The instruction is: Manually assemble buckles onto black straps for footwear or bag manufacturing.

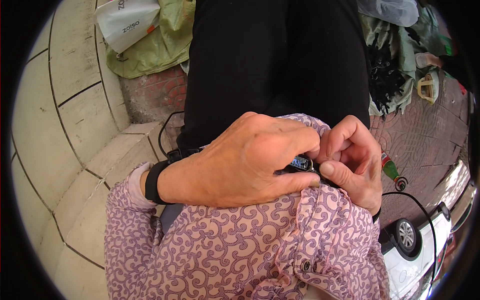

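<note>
Close above my lap, my two hands meet in front of a pink shirt (235,240) with purple scrolls. My left hand (260,152) comes in from the left, its thumb and index finger closed around a small dark piece with a blue glittering face (300,162) and a metal rim. Part of that piece is hidden by my fingers. Fingers curled and thumb bent in, my right hand (355,165) pinches at the right end of the piece; what lies between its fingertips is too small to make out. A black band (155,182) circles my left wrist.
Pale tiled steps (75,125) rise on the left. A white bag (127,22) lies on green cloth (155,55). To the right are black strips (385,77) on a sheet, a green bottle (390,167), a white car (415,270), a black cable (425,210) and another person's shoe (427,60).
</note>
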### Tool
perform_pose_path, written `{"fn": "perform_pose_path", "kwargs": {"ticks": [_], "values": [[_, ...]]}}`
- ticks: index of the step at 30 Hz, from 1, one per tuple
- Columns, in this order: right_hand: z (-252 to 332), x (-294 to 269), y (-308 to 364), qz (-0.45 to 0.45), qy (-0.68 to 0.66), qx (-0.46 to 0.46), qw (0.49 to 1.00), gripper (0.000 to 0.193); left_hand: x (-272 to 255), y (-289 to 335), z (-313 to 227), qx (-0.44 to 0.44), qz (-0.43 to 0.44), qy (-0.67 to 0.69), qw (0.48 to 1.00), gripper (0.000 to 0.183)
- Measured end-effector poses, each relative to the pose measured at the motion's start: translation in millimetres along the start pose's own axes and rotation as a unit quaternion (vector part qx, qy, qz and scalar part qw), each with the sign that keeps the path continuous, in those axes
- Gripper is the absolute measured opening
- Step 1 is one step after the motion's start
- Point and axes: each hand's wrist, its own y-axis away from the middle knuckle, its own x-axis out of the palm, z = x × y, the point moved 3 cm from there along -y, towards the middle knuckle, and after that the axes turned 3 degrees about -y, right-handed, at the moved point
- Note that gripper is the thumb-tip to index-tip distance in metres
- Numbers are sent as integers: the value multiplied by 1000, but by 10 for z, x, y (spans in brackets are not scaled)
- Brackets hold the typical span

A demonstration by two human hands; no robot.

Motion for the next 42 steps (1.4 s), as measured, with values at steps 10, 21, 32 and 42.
{"fn": "perform_pose_path", "kwargs": {"ticks": [10, 21, 32, 42], "values": [[54, 21, 42, 6, 88, 52, 995, 22, 21, 33, -42, 83, 17, -56, 995, 24], [-11, 5, 15, 36, 79, 20, 996, 24, 26, 93, -57, 87, 69, -170, 979, 24], [-49, -25, 50, 20, 38, 25, 999, 25, 6, 122, -94, 68, 83, -193, 975, 22], [31, -35, 3, -10, -8, 39, 999, 26, -20, 42, -6, 35, 38, -53, 997, 19]]}}
